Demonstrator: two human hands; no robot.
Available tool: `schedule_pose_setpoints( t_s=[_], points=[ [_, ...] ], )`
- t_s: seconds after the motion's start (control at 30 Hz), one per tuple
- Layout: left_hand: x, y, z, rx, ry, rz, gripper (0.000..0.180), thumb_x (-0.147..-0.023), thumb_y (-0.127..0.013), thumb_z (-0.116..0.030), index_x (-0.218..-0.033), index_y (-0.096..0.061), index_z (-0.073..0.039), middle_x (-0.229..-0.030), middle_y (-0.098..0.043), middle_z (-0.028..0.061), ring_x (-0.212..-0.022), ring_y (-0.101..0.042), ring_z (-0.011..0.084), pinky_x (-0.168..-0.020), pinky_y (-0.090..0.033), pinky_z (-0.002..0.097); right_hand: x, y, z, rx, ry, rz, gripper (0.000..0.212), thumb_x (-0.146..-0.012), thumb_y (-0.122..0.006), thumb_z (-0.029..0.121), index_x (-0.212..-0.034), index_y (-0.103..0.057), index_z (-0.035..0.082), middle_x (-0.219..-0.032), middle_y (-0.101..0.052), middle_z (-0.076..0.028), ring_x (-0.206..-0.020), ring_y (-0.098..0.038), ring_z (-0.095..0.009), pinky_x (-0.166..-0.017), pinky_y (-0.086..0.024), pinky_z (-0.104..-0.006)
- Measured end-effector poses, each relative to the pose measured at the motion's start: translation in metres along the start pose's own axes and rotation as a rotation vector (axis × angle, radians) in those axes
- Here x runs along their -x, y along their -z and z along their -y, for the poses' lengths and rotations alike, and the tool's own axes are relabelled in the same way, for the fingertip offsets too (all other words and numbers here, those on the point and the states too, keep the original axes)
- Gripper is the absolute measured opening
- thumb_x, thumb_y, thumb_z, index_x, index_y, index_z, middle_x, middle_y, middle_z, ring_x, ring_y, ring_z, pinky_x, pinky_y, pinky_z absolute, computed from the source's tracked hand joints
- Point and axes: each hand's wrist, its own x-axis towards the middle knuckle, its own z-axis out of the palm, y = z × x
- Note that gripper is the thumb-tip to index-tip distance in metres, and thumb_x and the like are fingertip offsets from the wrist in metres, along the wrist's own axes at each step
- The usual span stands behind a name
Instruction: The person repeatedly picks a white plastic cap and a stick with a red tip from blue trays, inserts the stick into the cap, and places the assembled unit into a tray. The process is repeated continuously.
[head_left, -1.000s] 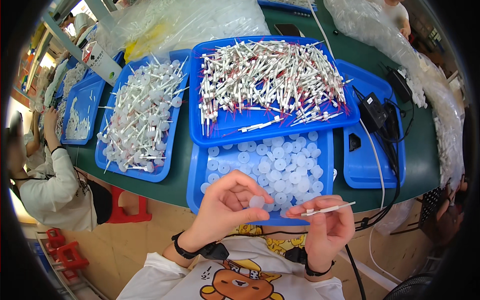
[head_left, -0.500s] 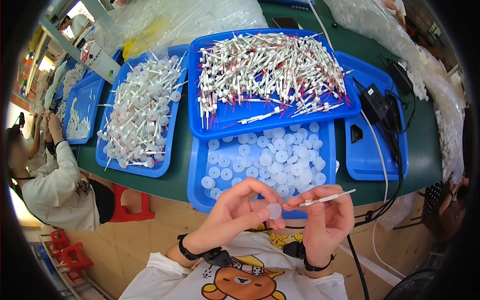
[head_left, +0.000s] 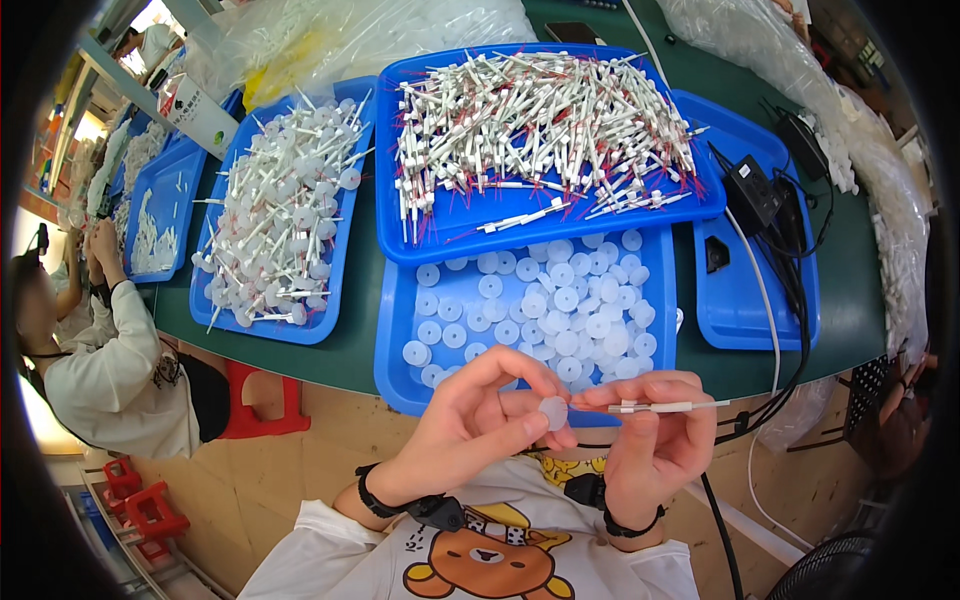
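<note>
Between thumb and fingers, my left hand (head_left: 490, 410) pinches a small translucent white disc (head_left: 553, 411). My right hand (head_left: 655, 430) grips a thin white stick-like piece (head_left: 668, 407) with a short metal-looking section and fine red wires at its left end. Those wires reach the disc; whether they pass through its centre hole I cannot tell. Both hands are close together above the near edge of a blue tray (head_left: 400, 390) of loose discs. Overlapping its far side is another blue tray (head_left: 400, 245), heaped with white sticks with red wires.
At left, a blue tray (head_left: 318, 325) holds sticks fitted with discs. On the right lie a blue tray (head_left: 745, 330), black power adapters (head_left: 752, 195) and cables. Plastic bags (head_left: 400, 30) line the green table's far side. A co-worker (head_left: 100, 350) sits at left, near red stools (head_left: 262, 400).
The stick in my right hand has turned from tilted up to nearly level and shifted slightly right. My left hand keeps its pinch on the disc. The trays appear slightly higher in view.
</note>
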Motion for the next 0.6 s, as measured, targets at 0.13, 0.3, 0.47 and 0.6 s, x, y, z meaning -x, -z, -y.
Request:
schedule_pose_setpoints(
  t_s=[0.13,0.3,0.47,0.6],
  points=[
    [-0.0002,0.0015,0.0020,0.013,-0.015,-0.006,0.020,-0.100,-0.055,0.000,-0.119,-0.048,0.001,-0.124,-0.055,0.0150,-0.103,-0.067,0.0214,-0.087,-0.055,0.0353,0.0030,0.0022,-0.0005,-0.001,0.003,0.029,0.022,-0.095,-0.052,-0.010,-0.116,-0.051,-0.006,-0.107,-0.055,-0.019,-0.090,-0.073,-0.035,-0.077,-0.063,-0.0401],
    [-0.0009,0.0046,0.0043,0.043,-0.012,-0.035,0.021,-0.100,-0.056,0.000,-0.119,-0.047,0.001,-0.124,-0.055,0.0146,-0.105,-0.067,0.0219,-0.088,-0.056,0.0348,0.0077,0.0037,-0.0011,-0.001,-0.015,0.041,0.021,-0.094,-0.053,-0.011,-0.115,-0.051,-0.007,-0.109,-0.054,-0.019,-0.090,-0.072,-0.036,-0.078,-0.064,-0.0410],
    [-0.0017,0.0046,0.0037,0.008,0.020,-0.019,0.021,-0.100,-0.057,0.000,-0.120,-0.049,0.001,-0.122,-0.056,0.0138,-0.105,-0.067,0.0213,-0.088,-0.057,0.0349,0.0046,0.0056,0.0001,-0.001,-0.034,0.051,0.020,-0.094,-0.054,-0.011,-0.114,-0.051,-0.007,-0.108,-0.056,-0.020,-0.090,-0.072,-0.034,-0.077,-0.063,-0.0401],
    [-0.0036,0.0031,0.0036,0.007,0.037,-0.020,0.022,-0.099,-0.057,0.001,-0.120,-0.050,0.002,-0.120,-0.057,0.0134,-0.104,-0.067,0.0211,-0.088,-0.057,0.0350,-0.0002,0.0057,0.0026,0.031,-0.044,0.089,0.019,-0.094,-0.056,-0.010,-0.112,-0.053,-0.007,-0.105,-0.060,-0.020,-0.090,-0.072,-0.032,-0.077,-0.063,-0.0383]
  ],
)
